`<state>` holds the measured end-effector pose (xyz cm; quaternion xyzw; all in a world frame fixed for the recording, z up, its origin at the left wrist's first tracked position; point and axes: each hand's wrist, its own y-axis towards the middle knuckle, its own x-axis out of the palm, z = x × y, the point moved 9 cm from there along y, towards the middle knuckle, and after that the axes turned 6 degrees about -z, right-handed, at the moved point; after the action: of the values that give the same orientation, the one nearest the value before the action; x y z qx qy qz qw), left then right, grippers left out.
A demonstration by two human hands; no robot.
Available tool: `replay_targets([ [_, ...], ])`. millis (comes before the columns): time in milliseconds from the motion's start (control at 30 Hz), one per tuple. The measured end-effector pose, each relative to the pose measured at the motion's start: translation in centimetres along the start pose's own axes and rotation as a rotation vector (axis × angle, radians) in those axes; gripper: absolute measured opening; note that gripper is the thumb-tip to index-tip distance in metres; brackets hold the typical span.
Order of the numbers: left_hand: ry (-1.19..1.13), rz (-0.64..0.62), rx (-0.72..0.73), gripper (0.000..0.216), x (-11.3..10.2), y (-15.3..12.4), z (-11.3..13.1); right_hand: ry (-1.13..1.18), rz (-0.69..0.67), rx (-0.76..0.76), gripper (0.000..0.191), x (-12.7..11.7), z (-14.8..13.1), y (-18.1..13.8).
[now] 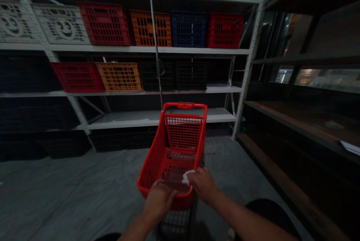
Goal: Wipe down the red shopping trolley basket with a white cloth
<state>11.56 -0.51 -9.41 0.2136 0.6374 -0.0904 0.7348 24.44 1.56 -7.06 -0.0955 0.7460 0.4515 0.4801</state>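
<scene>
A red cart (153, 167) stands on the grey floor (112, 181), its basket directly in front of both hands and its handle (185, 104) at the far end. The left hand (159, 199) is curled over the near rim, touching it. The right hand (204, 184), at the near right corner, is closed around a crumpled white cloth (186, 176); how firmly it also grips the rim I cannot tell. A thin pole (154, 32) rises beside the handle. Beyond, white shelving (123, 122) blocks the way, carrying white (63, 23), red (105, 25), orange (152, 29), blue (189, 29) and black crates (191, 77). Dark shelves (295, 117) line the right side.
</scene>
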Motion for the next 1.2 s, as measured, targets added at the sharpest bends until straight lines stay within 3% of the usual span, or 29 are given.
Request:
replay_targets([
  [100, 0.045, 0.012, 0.051, 0.045, 0.2, -0.2, -0.4, -0.13, 0.047, 0.143, 0.022, -1.2, 5.8, 2.4],
  [167, 0.069, 0.018, 0.075, 0.045, 0.2, -0.5, -0.8, -0.178, 0.107, 0.158, 0.025, -1.9, 8.0, 3.2],
  [267, 0.073, 0.059, 0.116, 0.044, -0.2, -1.2, -1.4, -0.19, 0.139, -0.027, 0.026, -2.7, 7.5, 3.6],
  [333, 0.067, 0.086, 0.149, 0.043, -0.4, -1.7, -1.9, -0.185, 0.211, -0.094, 0.025, -4.4, 6.6, 3.5],
  [467, 0.055, 0.08, 0.212, 0.048, -0.7, -2.2, -3.2, -0.203, 0.405, 0.081, 0.023, -8.3, 6.6, 3.7],
  [533, 0.041, 0.057, 0.248, 0.052, -1.0, -2.4, -3.8, -0.212, 0.301, 0.052, 0.022, -7.1, 5.8, 4.2],
  [600, 0.015, 0.027, 0.271, 0.056, -1.6, -2.4, -4.2, -0.189, 0.09, -0.045, 0.022, -4.0, 4.7, 4.2],
  [667, -0.018, -0.007, 0.24, 0.056, -2.3, -2.4, -4.3, -0.148, -0.089, -0.1, 0.035, -1.1, 4.0, 3.7],
  [733, -0.048, -0.027, 0.157, 0.051, -2.9, -2.1, -4.0, -0.117, -0.179, -0.115, 0.044, 0.6, 3.7, 3.3],
  [900, -0.097, -0.024, -0.136, 0.037, -1.9, -0.7, -1.4, -0.051, -0.129, -0.142, 0.038, 2.7, 0.4, 3.5],
  [1000, -0.013, -0.028, -0.33, 0.036, -0.4, -0.3, -1.5, -0.032, -0.046, -0.197, 0.04, 4.5, -3.7, 3.1],
  [1067, 0.034, -0.027, -0.37, 0.031, 0.1, -0.3, -2.2, -0.039, -0.05, -0.243, 0.042, 5.6, -5.3, 2.9],
  [1133, 0.053, -0.015, -0.356, 0.031, 0.3, -0.3, -3.2, -0.068, -0.084, -0.255, 0.043, 5.7, -4.6, 3.1],
  [1200, 0.059, 0.006, -0.32, 0.034, 0.3, -0.4, -4.0, -0.115, -0.114, -0.204, 0.042, 4.3, -1.2, 3.9],
])
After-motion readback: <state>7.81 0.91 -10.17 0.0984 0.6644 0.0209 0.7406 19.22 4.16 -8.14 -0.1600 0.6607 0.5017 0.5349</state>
